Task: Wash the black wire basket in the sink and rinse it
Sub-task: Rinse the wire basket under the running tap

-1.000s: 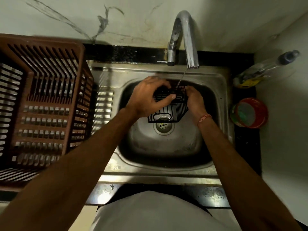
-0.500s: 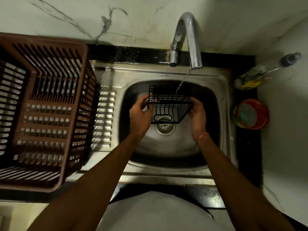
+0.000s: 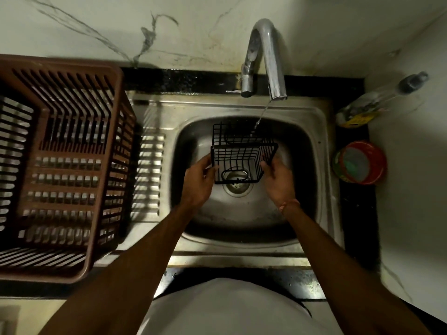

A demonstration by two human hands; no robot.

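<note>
Black wire forms the small basket [image 3: 242, 155] held at the centre of the frame, over the bowl of the stainless steel sink [image 3: 314, 131] and directly above the round drain [image 3: 237, 185]. It is tipped so its open side faces the camera, with the drain visible through its mesh. The left hand [image 3: 199, 183] grasps the basket's left edge, fingers curled onto the wire, while the right hand [image 3: 278, 181] grips the right edge with its fingertips against the frame; an orange thread band [image 3: 289, 204] circles the right wrist. A thin stream of water [image 3: 261, 116] falls from the curved chrome tap [image 3: 268, 52] at the upper centre onto the upper right part of the basket. At the left of the frame a brown slatted plastic crate [image 3: 60, 151] stands on the sink's drainboard and the dark surface [image 3: 174, 79]. At the right edge, beside the sink, sits a round red container [image 3: 360, 163], and above it a clear bottle [image 3: 377, 100] with a dark cap and yellow label leans toward the upper right corner. White marbled wall [image 3: 121, 27] fills the top of the frame.
</note>
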